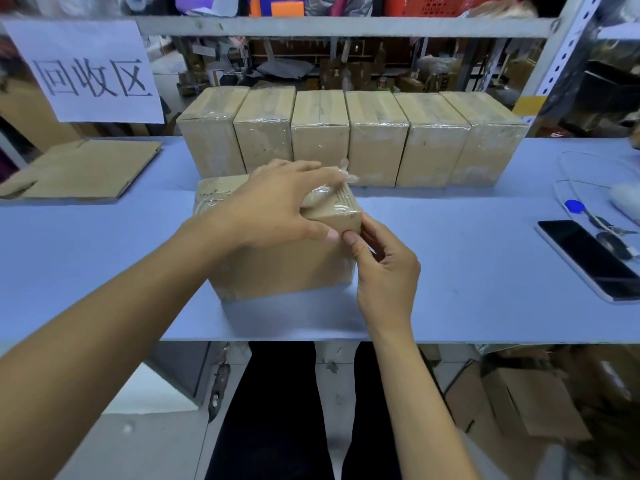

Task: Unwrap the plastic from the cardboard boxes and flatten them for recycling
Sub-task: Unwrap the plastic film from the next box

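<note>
Tan boxes (349, 136) (clear-wrapped) on a pale blue table (467, 271); black phone (588, 258).

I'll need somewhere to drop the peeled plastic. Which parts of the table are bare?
Bare table lies between the near box and the phone, and on the left between that box and the flattened cardboard. The back is crowded by the row of wrapped boxes; the right edge holds cable and keys.
</note>
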